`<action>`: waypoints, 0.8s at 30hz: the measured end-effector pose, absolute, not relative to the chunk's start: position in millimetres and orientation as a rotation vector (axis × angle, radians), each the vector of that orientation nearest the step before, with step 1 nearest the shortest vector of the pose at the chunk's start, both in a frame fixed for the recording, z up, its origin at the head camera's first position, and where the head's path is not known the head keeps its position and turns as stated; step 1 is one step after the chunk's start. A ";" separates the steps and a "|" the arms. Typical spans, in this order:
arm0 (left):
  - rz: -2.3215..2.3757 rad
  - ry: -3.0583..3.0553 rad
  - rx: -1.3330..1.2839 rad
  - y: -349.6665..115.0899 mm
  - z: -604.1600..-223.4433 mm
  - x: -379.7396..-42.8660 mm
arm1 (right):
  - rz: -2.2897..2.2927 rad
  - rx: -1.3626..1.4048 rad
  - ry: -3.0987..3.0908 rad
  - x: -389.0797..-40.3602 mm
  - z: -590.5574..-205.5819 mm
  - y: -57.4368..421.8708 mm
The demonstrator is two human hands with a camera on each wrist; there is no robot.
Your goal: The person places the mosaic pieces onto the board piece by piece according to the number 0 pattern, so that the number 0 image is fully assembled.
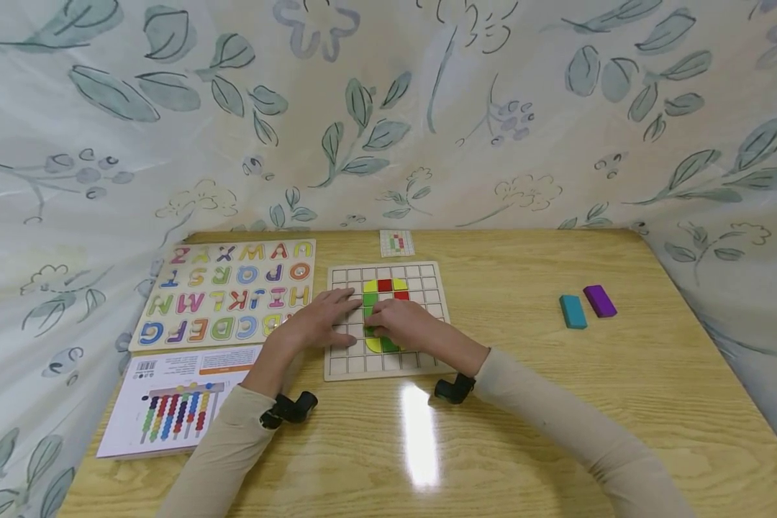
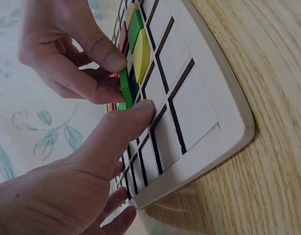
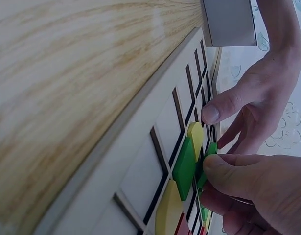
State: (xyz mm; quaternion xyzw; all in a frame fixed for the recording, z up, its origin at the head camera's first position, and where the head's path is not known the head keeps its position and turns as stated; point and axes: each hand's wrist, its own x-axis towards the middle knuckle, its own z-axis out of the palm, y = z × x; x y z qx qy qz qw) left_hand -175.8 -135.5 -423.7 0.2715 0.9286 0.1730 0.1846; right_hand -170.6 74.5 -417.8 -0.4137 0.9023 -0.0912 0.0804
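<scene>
A wooden grid board [image 1: 356, 365] lies in front of me. My right hand [image 1: 406, 325] pinches a green square tile [image 2: 125, 88] between thumb and fingers, tilted up on edge over the grid. My left hand [image 1: 320, 320] rests on the board's left part, thumb [image 2: 143, 110] touching the cells near that tile. Around the right hand sit red tiles [image 1: 385, 285], yellow rounded tiles [image 2: 142, 56] and green tiles [image 3: 184, 164] in the cells. The right hand covers part of this pattern in the head view.
Behind the board lies a small pattern card [image 1: 397, 243]. To the left are an alphabet board [image 1: 233, 288] and a white box with an abacus picture [image 1: 181, 403]. A teal block [image 1: 573, 311] and a purple block [image 1: 599, 301] lie right. A floral cloth hangs behind the table.
</scene>
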 end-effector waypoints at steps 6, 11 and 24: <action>0.501 2.612 0.747 -135.4 -421.5 -173.3 | -0.233 -1.269 2.719 -170.3 -419.0 74.5; 0.515 2.610 0.741 -135.6 -421.9 -174.2 | -0.209 -1.284 2.727 -171.2 -418.8 73.7; 0.504 2.610 0.756 -135.5 -421.3 -174.8 | -0.149 -1.346 2.700 -176.8 -416.8 74.7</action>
